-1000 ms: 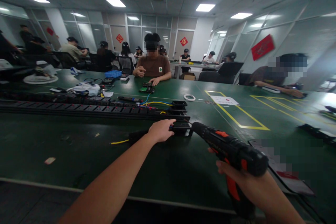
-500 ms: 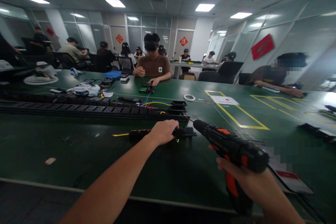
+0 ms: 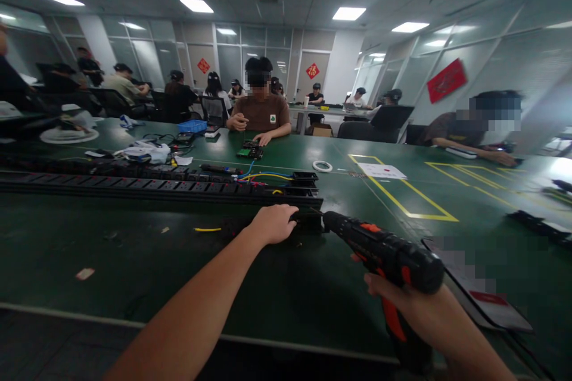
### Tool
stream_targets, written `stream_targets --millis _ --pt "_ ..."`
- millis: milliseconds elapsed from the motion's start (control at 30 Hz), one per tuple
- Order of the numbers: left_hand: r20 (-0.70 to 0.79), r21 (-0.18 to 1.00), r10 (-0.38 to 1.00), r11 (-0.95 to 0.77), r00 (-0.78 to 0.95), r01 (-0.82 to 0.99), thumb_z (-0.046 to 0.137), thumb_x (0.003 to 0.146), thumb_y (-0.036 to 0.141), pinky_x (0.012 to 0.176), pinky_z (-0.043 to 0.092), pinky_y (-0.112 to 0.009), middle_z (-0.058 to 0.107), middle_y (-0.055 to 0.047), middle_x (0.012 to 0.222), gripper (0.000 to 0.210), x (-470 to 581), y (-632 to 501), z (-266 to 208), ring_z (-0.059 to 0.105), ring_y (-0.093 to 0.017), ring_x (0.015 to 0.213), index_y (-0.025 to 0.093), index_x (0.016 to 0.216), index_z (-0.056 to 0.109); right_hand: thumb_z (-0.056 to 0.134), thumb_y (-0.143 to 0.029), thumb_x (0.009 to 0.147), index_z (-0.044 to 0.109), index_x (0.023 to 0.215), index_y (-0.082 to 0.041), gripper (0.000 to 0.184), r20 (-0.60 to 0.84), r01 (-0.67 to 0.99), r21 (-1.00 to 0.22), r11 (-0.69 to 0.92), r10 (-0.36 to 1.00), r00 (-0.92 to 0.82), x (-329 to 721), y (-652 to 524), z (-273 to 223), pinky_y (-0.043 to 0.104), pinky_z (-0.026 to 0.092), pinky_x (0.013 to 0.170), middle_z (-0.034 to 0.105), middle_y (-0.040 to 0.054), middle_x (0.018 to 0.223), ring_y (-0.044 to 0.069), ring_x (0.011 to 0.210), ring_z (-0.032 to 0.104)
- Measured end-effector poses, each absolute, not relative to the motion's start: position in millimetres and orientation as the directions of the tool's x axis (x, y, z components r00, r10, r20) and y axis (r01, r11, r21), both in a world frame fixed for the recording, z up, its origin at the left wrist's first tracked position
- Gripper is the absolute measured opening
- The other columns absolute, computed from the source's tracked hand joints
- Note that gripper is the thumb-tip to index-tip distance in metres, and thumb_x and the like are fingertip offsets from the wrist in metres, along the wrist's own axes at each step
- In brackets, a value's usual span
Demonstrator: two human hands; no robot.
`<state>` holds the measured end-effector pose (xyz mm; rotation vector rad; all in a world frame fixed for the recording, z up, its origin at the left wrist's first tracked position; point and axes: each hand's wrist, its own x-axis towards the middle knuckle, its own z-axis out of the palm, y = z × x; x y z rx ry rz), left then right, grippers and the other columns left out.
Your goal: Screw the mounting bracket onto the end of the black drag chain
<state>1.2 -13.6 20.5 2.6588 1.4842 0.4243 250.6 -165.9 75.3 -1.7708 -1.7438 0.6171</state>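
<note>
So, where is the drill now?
In the head view, the drill is right of centre, in the right hand, its tip near the left hand.

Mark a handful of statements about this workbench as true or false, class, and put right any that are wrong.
1. The right hand holds a drill. True.
2. The left hand holds a pair of scissors. False: it holds a black piece.
3. The drill is black with orange parts. True.
4. The white ring sits inside the blue basket. False: it lies on the green table, apart from the basket.
5. A yellow wire lies to the left of the left hand. True.
</note>
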Motion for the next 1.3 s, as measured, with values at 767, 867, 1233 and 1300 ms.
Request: stream_targets --millis 767,867,1233,1300 --pt "0.054 0.092 0.752 -0.659 0.657 0.747 0.058 0.081 0.043 0.075 0.050 -0.033 0.065 -0.006 0.107 0.033 25 -44 34 0.062 -0.024 0.094 0.028 0.110 0.067 0.063 -0.045 0.070 0.073 0.107 -0.023 0.044 0.090 0.680 -0.733 0.007 0.992 0.086 256 -168 70 0.035 0.051 0.063 0.074 0.0053 0.079 0.025 0.068 0.067" --pt "-0.018 0.096 0.747 -0.661 0.665 0.745 0.049 0.087 0.027 0.070 0.049 -0.030 0.068 -0.005 0.096 0.023 23 -50 28 0.064 -0.020 0.085 0.027 0.093 0.072 0.063 -0.043 0.071 0.074 0.103 -0.023 0.040 0.127 0.698 -0.715 0.045 0.990 0.067 256 -169 71 0.035 0.051 0.065 0.075 0.0056 0.081 0.026 0.070 0.068" --pt "-0.092 0.199 0.941 -0.302 0.325 0.932 0.053 0.080 0.028 0.068 0.042 -0.027 0.069 -0.003 0.086 0.016 -139 -73 29 0.062 -0.018 0.078 0.023 0.085 0.068 0.060 -0.041 0.075 0.072 0.107 -0.019 0.041 0.099 0.699 -0.714 0.040 0.994 0.044 257 -170 63 0.033 0.052 0.062 0.074 0.0048 0.076 0.023 0.066 0.068" --pt "-0.090 0.196 0.974 -0.187 0.207 0.963 0.052 0.080 0.028 0.067 0.041 -0.027 0.068 -0.002 0.086 0.016 -182 -68 24 0.062 -0.019 0.078 0.023 0.084 0.067 0.061 -0.041 0.074 0.073 0.104 -0.018 0.039 0.107 0.693 -0.721 0.027 0.992 0.072 258 -169 61 0.032 0.051 0.058 0.073 0.0036 0.071 0.023 0.063 0.067"
